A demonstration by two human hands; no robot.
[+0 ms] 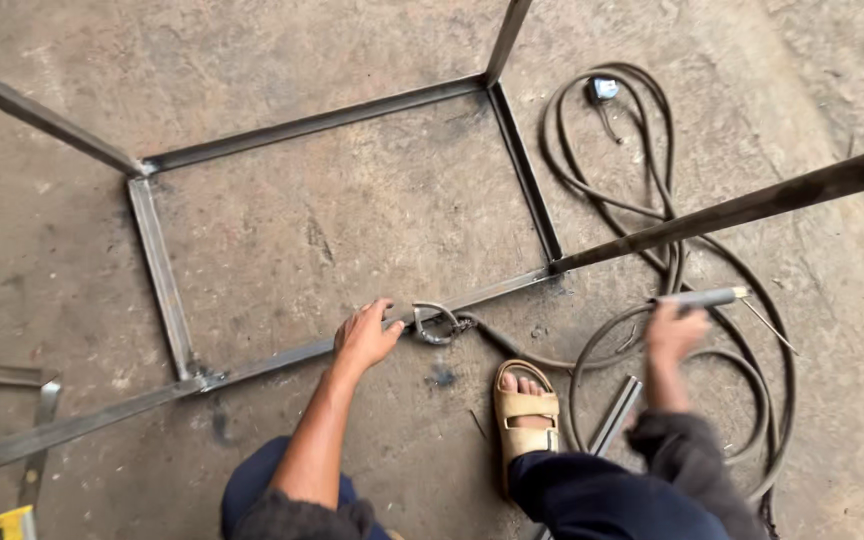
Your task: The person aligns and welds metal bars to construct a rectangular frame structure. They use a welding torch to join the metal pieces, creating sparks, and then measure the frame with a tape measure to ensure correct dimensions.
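I see my left hand (367, 337) down on the near rail of the rectangular steel frame (162, 270), which lies on the concrete floor (332, 230). The fingers are loosely spread and curled over the top of the rail, thumb toward me, resting on the metal rather than clenched around it. Just beside the fingertips, to their right, a metal clamp (435, 322) grips the same rail, with a dark cable running off it toward my foot.

My right hand (674, 335) is raised off the floor and somewhat blurred. It is closed around the handle of an electrode holder (697, 298), which points to the right with a thin welding rod (770, 325) sticking out from its tip and slanting down. The hand sits well apart from the frame, over the loops of black welding cable (652, 180) coiled on the floor.

My sandalled foot (524, 405) is planted between the two hands, close to the near rail. A short piece of angle steel (614, 415) lies just to its right, under the right forearm. Upright frame legs (752, 205) rise from the corners toward the camera. At the far left a flat steel square (37, 430) lies on the floor.
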